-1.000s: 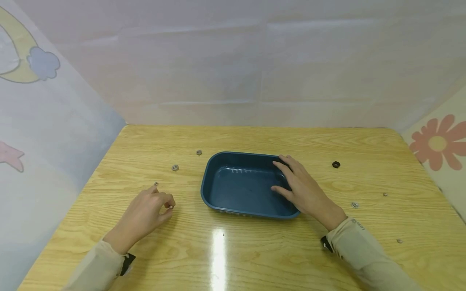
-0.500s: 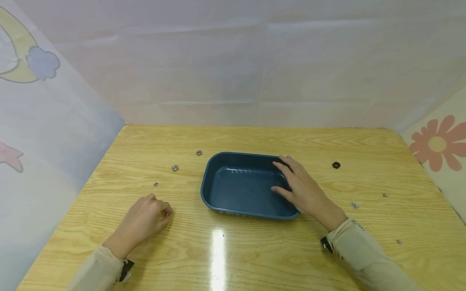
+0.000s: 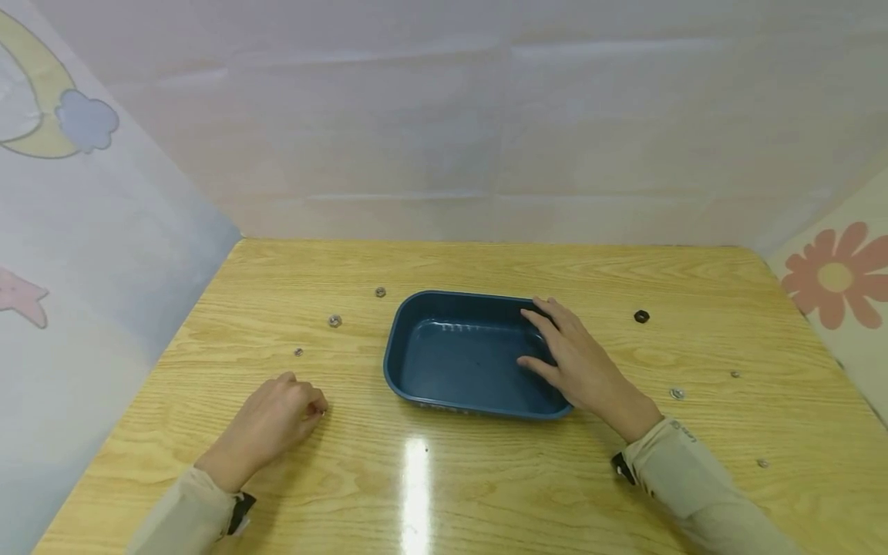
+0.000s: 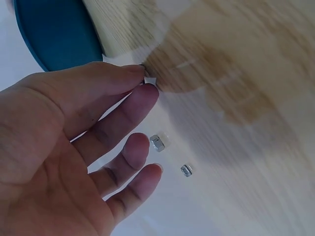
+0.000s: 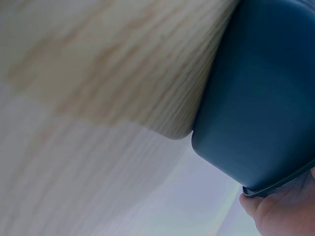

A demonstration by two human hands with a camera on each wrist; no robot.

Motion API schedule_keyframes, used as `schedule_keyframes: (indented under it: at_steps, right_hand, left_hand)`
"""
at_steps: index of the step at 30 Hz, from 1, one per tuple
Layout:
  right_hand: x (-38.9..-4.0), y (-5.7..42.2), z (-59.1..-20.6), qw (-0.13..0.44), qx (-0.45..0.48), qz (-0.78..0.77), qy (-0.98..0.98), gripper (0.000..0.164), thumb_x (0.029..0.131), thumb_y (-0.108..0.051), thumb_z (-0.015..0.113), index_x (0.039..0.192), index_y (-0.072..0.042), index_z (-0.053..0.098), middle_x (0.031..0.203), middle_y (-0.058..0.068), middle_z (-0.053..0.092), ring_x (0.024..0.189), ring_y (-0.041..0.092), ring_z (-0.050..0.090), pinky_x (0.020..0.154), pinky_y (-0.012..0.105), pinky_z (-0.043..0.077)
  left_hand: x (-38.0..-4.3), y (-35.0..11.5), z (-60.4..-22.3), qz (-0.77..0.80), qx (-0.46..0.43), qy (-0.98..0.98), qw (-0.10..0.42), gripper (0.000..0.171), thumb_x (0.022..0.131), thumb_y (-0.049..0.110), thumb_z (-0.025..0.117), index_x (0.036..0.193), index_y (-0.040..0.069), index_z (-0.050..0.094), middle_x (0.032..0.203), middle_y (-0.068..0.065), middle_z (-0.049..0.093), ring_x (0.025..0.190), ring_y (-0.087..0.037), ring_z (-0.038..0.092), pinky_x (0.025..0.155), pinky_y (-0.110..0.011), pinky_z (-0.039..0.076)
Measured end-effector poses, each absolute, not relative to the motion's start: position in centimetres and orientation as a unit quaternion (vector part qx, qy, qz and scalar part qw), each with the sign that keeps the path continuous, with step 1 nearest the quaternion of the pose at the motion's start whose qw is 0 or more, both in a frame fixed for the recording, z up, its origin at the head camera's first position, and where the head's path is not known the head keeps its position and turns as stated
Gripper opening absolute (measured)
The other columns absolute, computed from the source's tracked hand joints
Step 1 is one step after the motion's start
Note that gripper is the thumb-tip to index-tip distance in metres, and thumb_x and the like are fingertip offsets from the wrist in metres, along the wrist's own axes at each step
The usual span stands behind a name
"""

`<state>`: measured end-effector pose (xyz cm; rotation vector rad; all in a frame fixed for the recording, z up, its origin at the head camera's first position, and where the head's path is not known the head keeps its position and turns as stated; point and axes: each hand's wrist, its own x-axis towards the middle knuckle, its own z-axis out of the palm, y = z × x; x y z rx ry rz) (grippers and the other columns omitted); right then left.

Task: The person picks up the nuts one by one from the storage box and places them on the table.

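Observation:
My left hand [image 3: 274, 420] is low over the table left of a dark blue plastic basin [image 3: 479, 366]. Its thumb and index finger pinch a small metal nut [image 4: 150, 79], mostly hidden by the fingertips. The other fingers are bent loosely. My right hand [image 3: 583, 366] rests on the basin's right rim with fingers spread, the thumb reaching inside the wall. Beyond the left hand lie a tiny nut [image 3: 298, 351], a larger silver nut [image 3: 334, 321] and another nut [image 3: 380, 292]. No nut shows inside the basin.
On the wooden table [image 3: 486, 493], right of the basin, are a black nut [image 3: 641, 316], a silver flanged nut [image 3: 677, 393] and two tiny metal pieces, one farther back [image 3: 735, 375], one nearer [image 3: 763, 463]. A pale cloth wall [image 3: 451, 154] stands behind the table.
My left hand has drawn slightly nearer, away from the tiny nut, with its fingers turned down and the pinch kept. The right hand and basin have stayed put.

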<state>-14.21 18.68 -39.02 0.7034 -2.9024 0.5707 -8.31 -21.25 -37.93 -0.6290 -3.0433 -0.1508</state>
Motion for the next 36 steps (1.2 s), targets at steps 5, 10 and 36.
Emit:
schedule_keyframes:
  at_steps: [5,10,36]
  right_hand:
    - [-14.2,18.6,-39.2,0.056,0.235,0.186,-0.952,0.072,0.082,-0.036,0.066,0.141,-0.009,0.034,0.149,0.015,0.024,0.138,0.037,0.019,0.107,0.054,0.028]
    - [-14.2,18.6,-39.1,0.056,0.236,0.19,-0.951,0.072,0.082,-0.036,0.066,0.141,-0.009,0.034,0.149,0.014,0.024,0.139,0.036,0.018,0.108,0.053,0.028]
    - [-14.4,19.0,-38.8,0.049,0.243,0.174,-0.953,0.073,0.086,-0.044,0.058,0.144,-0.012,0.027,0.149,0.013,0.024,0.139,0.035,0.019,0.107,0.054,0.028]
  left_hand:
    - [-8.3,-21.3,-38.0,-0.065,-0.189,-0.98,-0.004,0.012,0.069,0.008,0.076,0.077,0.017,0.073,0.071,0.008,0.067,0.063,-0.003,0.046,0.055,-0.017,0.039]
    - [-8.4,-21.4,-38.0,-0.08,-0.182,-0.98,-0.015,0.015,0.069,0.006,0.076,0.078,0.018,0.074,0.074,0.007,0.069,0.065,-0.004,0.049,0.055,-0.016,0.04]
    - [-9.5,-21.1,-35.4,-0.055,-0.211,-0.974,0.058,0.023,0.072,0.016,0.076,0.094,0.011,0.072,0.08,0.001,0.069,0.065,-0.011,0.052,0.053,-0.022,0.042]
